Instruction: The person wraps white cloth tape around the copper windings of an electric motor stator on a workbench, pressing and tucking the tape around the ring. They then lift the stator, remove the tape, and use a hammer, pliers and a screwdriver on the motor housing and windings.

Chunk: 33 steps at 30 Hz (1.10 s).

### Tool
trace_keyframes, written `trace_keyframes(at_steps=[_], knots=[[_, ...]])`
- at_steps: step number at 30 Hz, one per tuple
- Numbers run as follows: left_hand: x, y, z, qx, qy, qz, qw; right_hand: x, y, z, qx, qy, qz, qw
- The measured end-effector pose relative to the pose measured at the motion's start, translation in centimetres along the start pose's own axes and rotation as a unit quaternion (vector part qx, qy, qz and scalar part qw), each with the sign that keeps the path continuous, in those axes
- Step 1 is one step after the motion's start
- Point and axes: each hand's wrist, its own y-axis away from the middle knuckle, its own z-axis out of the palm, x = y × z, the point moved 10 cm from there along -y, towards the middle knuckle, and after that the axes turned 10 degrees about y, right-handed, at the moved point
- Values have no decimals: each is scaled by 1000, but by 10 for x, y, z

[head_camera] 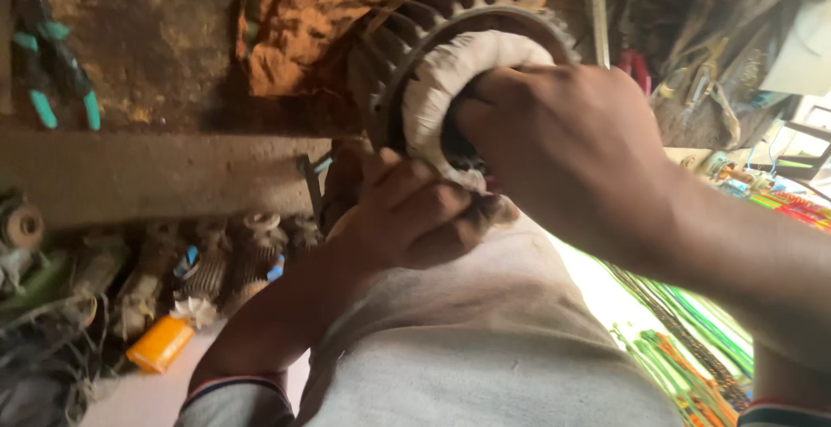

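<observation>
Motor stator (415, 38) bore is facing the camera; left hand (415, 211) and right hand (563, 141) are clamping its white winding, hiding the centre.

A cluttered motor repair workshop

Old finned motor parts (216, 263) heaped on the floor, teal-handled pliers (52, 68), and scattered hand tools (701, 72) show it.

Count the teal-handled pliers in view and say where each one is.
1. The teal-handled pliers lie at the upper left on the rusty brown surface, well away from the left hand and right hand gripping the motor stator. Others may be hidden among the blurred clutter.
</observation>
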Motion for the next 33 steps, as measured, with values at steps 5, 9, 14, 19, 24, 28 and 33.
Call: trace_keyframes(at_steps=[5,9,14,19,24,28,33], knots=[[3,-3,3,-8,10,-15,1000,-10,10,-6,-6,12,-59,998],[5,-2,0,-11,16,-16,1000,-25,31,-39,69,34,-64,995],[5,-3,1,-19,22,-38,999,-46,23,-47,144,263,-85,950],[11,-7,-1,-11,9,-29,999,-33,24,-24,194,230,-119,946],[10,-8,0,-17,23,-52,998,-25,26,-14,137,169,-128,968],[11,-9,1,-33,5,-47,998,-40,37,-42,191,184,-115,957],[12,-8,2,-49,-21,-41,998,-48,44,-34,150,252,-96,951]])
